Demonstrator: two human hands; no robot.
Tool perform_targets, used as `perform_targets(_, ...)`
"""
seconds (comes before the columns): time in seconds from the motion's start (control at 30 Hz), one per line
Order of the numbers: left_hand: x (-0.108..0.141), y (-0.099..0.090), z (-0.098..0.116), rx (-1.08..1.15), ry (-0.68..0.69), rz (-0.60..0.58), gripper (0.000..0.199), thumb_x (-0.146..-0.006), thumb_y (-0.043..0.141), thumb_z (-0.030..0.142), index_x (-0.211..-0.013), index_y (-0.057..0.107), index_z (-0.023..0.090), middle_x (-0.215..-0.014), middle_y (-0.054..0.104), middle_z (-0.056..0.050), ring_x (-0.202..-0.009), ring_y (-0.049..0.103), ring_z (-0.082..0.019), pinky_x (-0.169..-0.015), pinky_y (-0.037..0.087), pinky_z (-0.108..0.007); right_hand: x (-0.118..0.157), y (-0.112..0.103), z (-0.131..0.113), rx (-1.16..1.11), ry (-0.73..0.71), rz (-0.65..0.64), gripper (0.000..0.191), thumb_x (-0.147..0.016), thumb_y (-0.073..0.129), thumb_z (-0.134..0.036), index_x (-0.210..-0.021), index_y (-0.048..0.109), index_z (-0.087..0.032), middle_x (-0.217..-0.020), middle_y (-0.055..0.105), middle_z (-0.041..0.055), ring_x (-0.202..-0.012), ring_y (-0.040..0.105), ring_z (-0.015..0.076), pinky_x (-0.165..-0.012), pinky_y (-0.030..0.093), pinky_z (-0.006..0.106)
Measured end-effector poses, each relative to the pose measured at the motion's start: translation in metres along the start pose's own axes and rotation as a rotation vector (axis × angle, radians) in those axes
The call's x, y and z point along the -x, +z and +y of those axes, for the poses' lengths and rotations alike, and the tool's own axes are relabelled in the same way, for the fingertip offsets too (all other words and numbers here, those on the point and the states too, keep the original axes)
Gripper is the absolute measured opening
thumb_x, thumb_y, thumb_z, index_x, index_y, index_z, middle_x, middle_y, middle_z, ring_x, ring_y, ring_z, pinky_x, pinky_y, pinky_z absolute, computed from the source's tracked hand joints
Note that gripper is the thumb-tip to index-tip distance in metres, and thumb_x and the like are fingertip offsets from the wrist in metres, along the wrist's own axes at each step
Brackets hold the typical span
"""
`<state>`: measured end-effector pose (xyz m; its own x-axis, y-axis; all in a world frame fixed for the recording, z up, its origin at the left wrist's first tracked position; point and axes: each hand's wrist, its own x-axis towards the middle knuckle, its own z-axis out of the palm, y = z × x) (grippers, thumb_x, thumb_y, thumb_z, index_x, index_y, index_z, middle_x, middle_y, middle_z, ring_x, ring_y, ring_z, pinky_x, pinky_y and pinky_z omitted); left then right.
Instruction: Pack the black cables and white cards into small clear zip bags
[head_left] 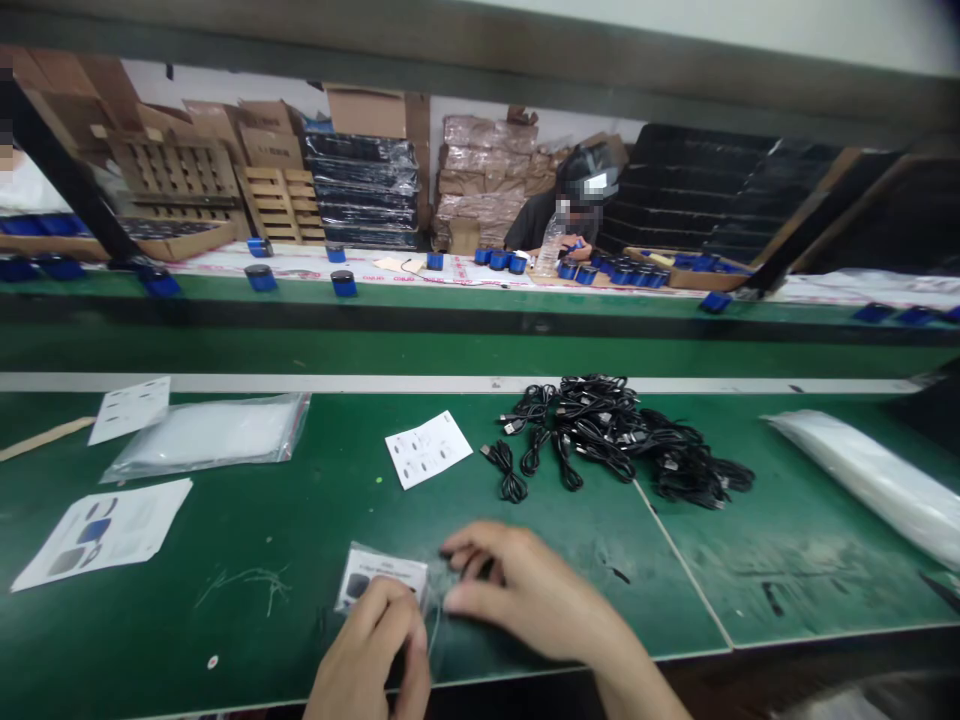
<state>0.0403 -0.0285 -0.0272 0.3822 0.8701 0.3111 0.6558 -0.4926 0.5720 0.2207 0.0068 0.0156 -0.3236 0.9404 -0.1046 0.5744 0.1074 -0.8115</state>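
Observation:
A small clear plastic bag (437, 625) lies near the front edge of the green bench, with a printed leaflet (386, 575) showing in or under it. My left hand (379, 645) is closed at the leaflet's lower right, thumb and fingers pinching the bag. At the bag's right side is my right hand (525, 590), its fingers curled and its thumb apart from them. Thin film shows by those fingertips, slightly blurred, and nothing plainly sits in their grip. Beyond the hands, a single folded leaflet (428, 449) rests on the bench, left of a heap of coiled black USB cables (600, 430).
A leaflet stack (101, 530) and a pack of clear bags (210, 435) lie at left. A long white plastic pack (870, 480) is at right. Blue-and-black cylinders (343, 284) stand on the raised shelf, and a person (536, 220) works behind it.

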Motion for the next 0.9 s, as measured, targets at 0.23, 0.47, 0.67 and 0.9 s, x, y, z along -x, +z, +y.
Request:
perform_targets(0.23, -0.012, -0.005, -0.002, -0.114, -0.043, -0.043, 0.024, -0.090, 0.037, 0.020, -0.067, 0.045, 0.023, -0.071, 0.054, 0.002, -0.055, 0.056, -0.010, -0.050, 0.044, -0.017, -0.058, -0.046, 0.010, 0.513, 0.290, 0.334, 0.044, -0.077, 0.070, -0.019, -0.111, 0.053, 0.003, -0.102, 0.060, 0.0339, -0.101, 0.056, 0.0459, -0.080, 0.042, 0.053)
perform_targets(0.47, -0.019, -0.007, -0.007, -0.158, -0.152, -0.148, 0.024, -0.090, 0.035, 0.020, -0.068, 0.044, 0.023, -0.067, 0.053, 0.004, -0.055, 0.056, -0.011, -0.052, 0.042, -0.021, -0.038, -0.042, 0.010, 0.152, 0.127, 0.107, 0.039, -0.083, 0.053, -0.007, -0.121, 0.049, -0.012, -0.078, 0.069, 0.0059, -0.075, 0.068, 0.0211, -0.072, 0.050, 0.032)
perform_targets(0.67, -0.017, -0.008, -0.009, -0.066, -0.199, -0.165, 0.025, -0.092, 0.033, 0.025, -0.070, 0.044, 0.023, -0.066, 0.051, 0.004, -0.055, 0.055, -0.012, -0.052, 0.042, -0.022, 0.006, 0.023, 0.010, -0.880, 0.123, 0.210, 0.022, -0.071, 0.069, -0.024, -0.086, 0.054, -0.018, -0.074, 0.065, -0.0013, -0.063, 0.060, 0.0105, -0.061, 0.048, 0.021)
perform_targets(0.9, -0.015, -0.005, -0.004, 0.098, -0.223, -0.165, 0.025, -0.093, 0.033, 0.029, -0.075, 0.049, 0.023, -0.080, 0.054, 0.001, -0.067, 0.060, -0.012, -0.062, 0.048, -0.021, 0.009, 0.071, 0.016, -0.888, 0.179, 0.509, 0.027, -0.074, 0.069, -0.028, -0.094, 0.053, -0.021, -0.071, 0.053, -0.0059, -0.054, 0.057, 0.0083, -0.052, 0.051, 0.020)
